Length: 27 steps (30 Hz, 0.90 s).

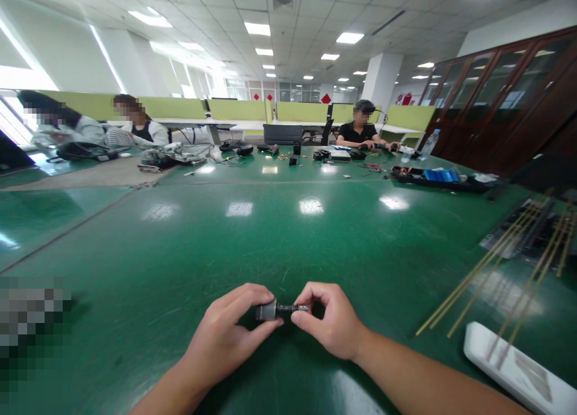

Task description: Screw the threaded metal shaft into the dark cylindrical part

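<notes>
Between my two hands lies a small dark cylindrical part (269,310) with a thin black shaft (285,309) reaching to the right; its exact kind I cannot make out. My left hand (234,328) grips the thick grey-black body between thumb and fingers. With thumb and forefinger, my right hand (331,322) pinches the metallic tip of the shaft. The piece is held level, low over the green table (216,252). Part of the tip is hidden by my right fingers.
Thin yellowish sticks (487,258) and a white plastic case (518,367) are at right. A black tray with blue pieces (439,175) sits farther back. Electronic parts (169,156) and a water bottle (431,143) stand along the far side. A person (360,129) works opposite; two others sit at far left.
</notes>
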### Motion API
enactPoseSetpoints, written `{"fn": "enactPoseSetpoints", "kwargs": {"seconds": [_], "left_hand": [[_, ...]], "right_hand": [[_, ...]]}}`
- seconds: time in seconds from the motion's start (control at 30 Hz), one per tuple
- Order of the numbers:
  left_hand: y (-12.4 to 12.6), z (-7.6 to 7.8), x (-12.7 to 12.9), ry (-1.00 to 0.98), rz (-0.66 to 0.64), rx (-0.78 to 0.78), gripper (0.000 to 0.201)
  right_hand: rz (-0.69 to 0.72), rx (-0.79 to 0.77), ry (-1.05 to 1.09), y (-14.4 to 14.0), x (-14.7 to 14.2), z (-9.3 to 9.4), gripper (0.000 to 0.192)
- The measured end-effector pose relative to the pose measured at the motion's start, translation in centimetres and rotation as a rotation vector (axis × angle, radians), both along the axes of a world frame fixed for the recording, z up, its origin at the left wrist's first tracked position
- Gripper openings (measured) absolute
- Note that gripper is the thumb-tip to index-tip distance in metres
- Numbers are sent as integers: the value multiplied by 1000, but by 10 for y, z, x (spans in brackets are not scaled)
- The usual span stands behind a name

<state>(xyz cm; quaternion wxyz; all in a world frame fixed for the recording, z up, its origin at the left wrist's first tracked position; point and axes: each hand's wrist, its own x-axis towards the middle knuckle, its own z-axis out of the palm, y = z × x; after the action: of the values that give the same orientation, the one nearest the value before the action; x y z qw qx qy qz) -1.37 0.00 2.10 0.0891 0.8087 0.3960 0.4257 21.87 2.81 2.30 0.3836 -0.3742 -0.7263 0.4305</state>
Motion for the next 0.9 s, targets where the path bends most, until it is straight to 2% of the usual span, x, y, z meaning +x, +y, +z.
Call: {"fn": "enactPoseSetpoints", "kwargs": {"seconds": [0.43, 0.9], "left_hand": [[0, 0, -2, 4, 13, 15, 28], [1, 0, -6, -14, 13, 7, 33]], "right_hand": [[-10, 24, 5, 1, 0, -1, 8], [-23, 2, 38, 2, 0, 1, 11]]}}
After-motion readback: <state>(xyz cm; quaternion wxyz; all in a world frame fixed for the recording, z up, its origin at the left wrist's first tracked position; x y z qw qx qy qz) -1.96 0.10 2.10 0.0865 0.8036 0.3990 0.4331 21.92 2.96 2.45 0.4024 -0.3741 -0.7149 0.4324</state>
